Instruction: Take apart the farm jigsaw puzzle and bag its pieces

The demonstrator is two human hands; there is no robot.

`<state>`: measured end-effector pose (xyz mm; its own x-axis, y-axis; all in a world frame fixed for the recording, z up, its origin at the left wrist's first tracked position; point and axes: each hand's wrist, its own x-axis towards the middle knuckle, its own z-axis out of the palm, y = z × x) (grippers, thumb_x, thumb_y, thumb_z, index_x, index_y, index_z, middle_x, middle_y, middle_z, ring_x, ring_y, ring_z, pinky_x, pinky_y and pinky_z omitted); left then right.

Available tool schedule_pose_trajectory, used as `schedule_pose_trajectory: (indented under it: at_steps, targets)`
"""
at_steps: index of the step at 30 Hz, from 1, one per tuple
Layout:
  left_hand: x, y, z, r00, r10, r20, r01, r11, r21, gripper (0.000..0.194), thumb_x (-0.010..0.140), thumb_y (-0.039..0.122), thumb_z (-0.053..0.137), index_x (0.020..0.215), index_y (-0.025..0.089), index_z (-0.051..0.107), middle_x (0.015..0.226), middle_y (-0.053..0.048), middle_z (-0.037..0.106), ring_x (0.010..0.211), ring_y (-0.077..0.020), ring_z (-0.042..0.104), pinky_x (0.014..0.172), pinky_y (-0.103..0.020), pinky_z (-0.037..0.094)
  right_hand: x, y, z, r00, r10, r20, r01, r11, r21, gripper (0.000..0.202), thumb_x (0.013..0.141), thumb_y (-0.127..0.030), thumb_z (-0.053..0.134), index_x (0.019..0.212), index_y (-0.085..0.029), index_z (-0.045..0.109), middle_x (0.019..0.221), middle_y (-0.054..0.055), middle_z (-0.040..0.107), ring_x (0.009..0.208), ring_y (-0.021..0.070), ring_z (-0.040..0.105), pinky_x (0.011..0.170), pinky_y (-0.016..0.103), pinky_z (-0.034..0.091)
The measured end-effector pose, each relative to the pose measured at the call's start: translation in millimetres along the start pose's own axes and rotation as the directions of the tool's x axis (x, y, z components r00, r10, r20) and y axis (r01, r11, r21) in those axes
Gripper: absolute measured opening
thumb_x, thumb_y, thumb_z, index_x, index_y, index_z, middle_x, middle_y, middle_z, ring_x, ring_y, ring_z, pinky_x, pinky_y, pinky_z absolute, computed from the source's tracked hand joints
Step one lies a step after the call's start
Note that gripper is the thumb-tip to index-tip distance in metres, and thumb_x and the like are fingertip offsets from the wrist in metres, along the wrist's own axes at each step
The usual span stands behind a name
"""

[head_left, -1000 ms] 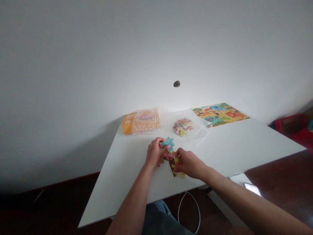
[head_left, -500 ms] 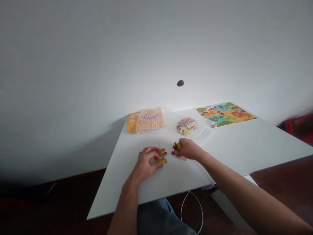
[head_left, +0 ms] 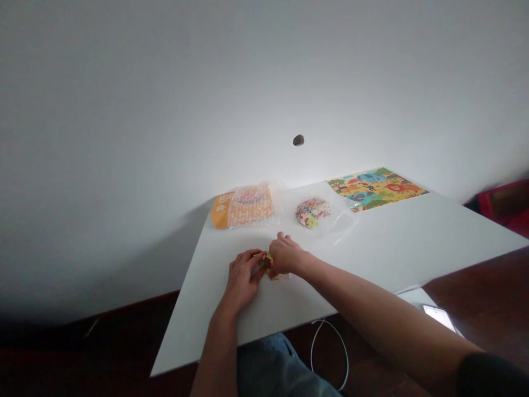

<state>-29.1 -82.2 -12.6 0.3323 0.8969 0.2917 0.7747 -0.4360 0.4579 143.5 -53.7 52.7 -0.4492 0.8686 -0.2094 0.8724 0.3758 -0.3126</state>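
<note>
Low over the white table (head_left: 314, 286), my left hand (head_left: 243, 275) has its fingers closed on the left side of some small colourful puzzle pieces (head_left: 281, 276). My right hand (head_left: 284, 255) pinches the same cluster from above and the right, its fingers touching or nearly touching those of my left. The hands cover most of the pieces; yellow and dark red parts show between them. Beyond my right hand, a clear plastic bag (head_left: 341, 220) lies with a heap of loose puzzle pieces (head_left: 313, 212).
An orange package in clear wrap (head_left: 248, 207) lies at the back left. At the back right is a flat animal picture (head_left: 378, 188). A white cable (head_left: 346, 353) hangs below the front edge, and a phone (head_left: 439, 317) lies lower right.
My right hand has moved left with its pieces, up to my left hand and the pieces there. The gap between the two groups is gone. The view has shifted slightly.
</note>
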Motion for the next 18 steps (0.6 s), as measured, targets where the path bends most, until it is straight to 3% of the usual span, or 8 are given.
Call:
schedule_pose_trajectory:
  at_steps: [3,6,10,13,15,18]
  targets:
    - [0,-4,0.4,1.0,-0.028,-0.007,0.026,0.99,-0.14,0.037,0.08,0.023,0.058,0.117,0.021,0.06,0.114,-0.009,0.064,0.102,-0.0234,0.059,0.094,-0.042,0.046,1,4,5,0.998,-0.037,-0.048,0.04,0.997,0.064,0.066,0.058,-0.038,0.082,0.112,-0.006,0.063,0.107,0.021,0.065,0.105,0.0325,0.061,0.081,0.035,0.052]
    - [1,-2,0.2,0.998,-0.059,0.036,0.066,0.968,-0.243,0.04,0.078,0.023,0.059,0.118,0.021,0.059,0.11,-0.008,0.065,0.097,-0.0225,0.06,0.092,-0.042,0.047,-1,6,10,0.992,0.104,-0.066,-0.089,0.976,0.199,0.091,0.05,-0.039,0.085,0.125,0.0,0.053,0.106,0.023,0.067,0.096,0.0324,0.066,0.073,0.033,0.052]
    - [-1,6,-3.6,0.995,-0.09,0.054,0.103,0.933,-0.345,0.04,0.079,0.021,0.058,0.119,0.023,0.057,0.113,-0.008,0.063,0.102,-0.0222,0.058,0.093,-0.04,0.044,-11,3,14,0.991,0.131,-0.013,-0.123,0.96,0.25,0.052,0.057,-0.047,0.077,0.096,-0.014,0.069,0.099,0.016,0.071,0.094,0.031,0.068,0.07,0.031,0.05]
    - [-3,13,-6.3,0.992,-0.121,0.037,0.125,0.891,-0.436,0.043,0.081,0.027,0.06,0.124,0.022,0.054,0.111,-0.007,0.063,0.098,-0.0205,0.059,0.089,-0.035,0.045,-35,11,16,0.98,0.172,-0.1,-0.127,0.929,0.348,0.035,0.063,-0.044,0.074,0.086,-0.017,0.069,0.091,0.012,0.073,0.088,0.0269,0.068,0.067,0.029,0.047]
    - [-1,19,-4.4,0.987,-0.16,0.016,0.148,0.869,-0.472,0.039,0.083,0.034,0.06,0.119,0.021,0.056,0.101,-0.006,0.064,0.09,-0.0185,0.059,0.082,-0.031,0.046,-62,32,15,0.965,0.21,-0.159,-0.101,0.852,0.514,0.028,0.069,-0.04,0.071,0.085,-0.018,0.065,0.088,0.008,0.073,0.08,0.0213,0.068,0.062,0.026,0.046]
    - [10,41,11.8,0.981,-0.19,-0.047,0.149,0.881,-0.45,0.026,0.086,0.043,0.056,0.095,0.018,0.06,0.081,-0.003,0.061,0.075,-0.0156,0.057,0.071,-0.028,0.045,-104,90,8,0.911,0.35,-0.22,-0.071,0.657,0.75,0.022,0.083,-0.035,0.057,0.096,-0.018,0.059,0.086,0.006,0.072,0.063,0.0139,0.063,0.051,0.022,0.043]
